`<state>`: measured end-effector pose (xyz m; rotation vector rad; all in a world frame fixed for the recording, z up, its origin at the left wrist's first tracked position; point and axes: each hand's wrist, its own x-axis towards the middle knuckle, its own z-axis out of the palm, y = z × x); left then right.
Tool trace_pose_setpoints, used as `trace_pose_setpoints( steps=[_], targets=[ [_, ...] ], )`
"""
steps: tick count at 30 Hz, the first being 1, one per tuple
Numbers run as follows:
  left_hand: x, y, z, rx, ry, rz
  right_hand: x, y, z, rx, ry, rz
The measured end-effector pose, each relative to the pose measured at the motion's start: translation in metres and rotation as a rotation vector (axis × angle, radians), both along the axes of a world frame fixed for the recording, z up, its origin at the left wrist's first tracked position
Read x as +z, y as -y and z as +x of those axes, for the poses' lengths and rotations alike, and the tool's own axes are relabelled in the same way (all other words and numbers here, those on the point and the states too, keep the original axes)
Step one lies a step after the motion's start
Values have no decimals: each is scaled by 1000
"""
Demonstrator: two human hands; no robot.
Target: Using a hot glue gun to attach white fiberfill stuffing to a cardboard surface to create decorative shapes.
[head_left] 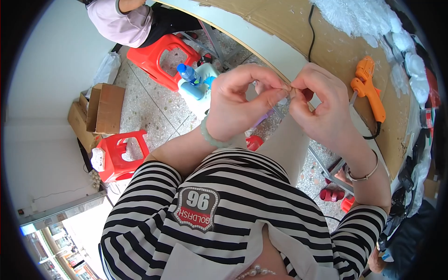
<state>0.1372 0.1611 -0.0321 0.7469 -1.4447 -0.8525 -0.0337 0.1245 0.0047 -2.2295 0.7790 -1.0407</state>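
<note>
My left hand (pixel 238 105) and my right hand (pixel 322 102) meet fingertip to fingertip in front of me, above the near edge of the table (pixel 275 18). Thumb and forefinger of each hand are pinched together. Whatever they hold between them is too small and too covered by the fingers to name. A thin pale strip (pixel 278 112) shows just below the left fingertips; I cannot tell if it is part of the held thing. To the right of my right hand, an orange hot glue gun (pixel 368 88) lies on the tabletop, its nozzle toward me.
Clear plastic wrapping (pixel 359 18) is heaped at the table's far right. A black cord (pixel 311 32) crosses the tabletop. On the left, a blue-capped bottle (pixel 189 74) stands near a red stool (pixel 163 58). Another red stool (pixel 122 156), cardboard boxes (pixel 105 108) and a seated person (pixel 123 21) are farther off.
</note>
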Motion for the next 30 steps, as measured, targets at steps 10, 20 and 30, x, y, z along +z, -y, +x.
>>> trace_pose_setpoints(
  steps=[10,20,30],
  targets=[
    [-12,12,7,-264,-516,359,-8,4,1,-47,50,166],
    [-16,12,5,-222,-493,373,-11,5,-2,-12,20,143],
    [-12,8,-3,-187,-457,373,-12,5,-2,3,40,136]
  ],
)
